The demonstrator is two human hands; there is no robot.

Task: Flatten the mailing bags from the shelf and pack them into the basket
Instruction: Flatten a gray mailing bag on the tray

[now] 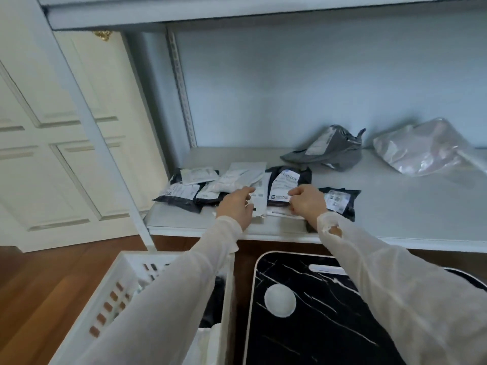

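Note:
Several flat mailing bags, black and white with labels, lie in a heap (210,184) at the front left of the pale shelf (395,206). My left hand (237,206) rests on a white bag (259,191), fingers pressing down on it. My right hand (307,200) pinches the lower edge of a black labelled bag (287,184). Another black bag (340,200) lies just right of my right hand. A crumpled grey bag (326,150) and a puffy clear-silver bag (419,148) sit further back. The white slotted basket (110,293) stands below at the left, partly hidden by my left sleeve.
A black marble-patterned stool top (303,325) with a white round mark stands right of the basket. A white shelf post (105,154) runs down the left. White panelled doors (52,154) and a wooden floor (39,285) lie to the left.

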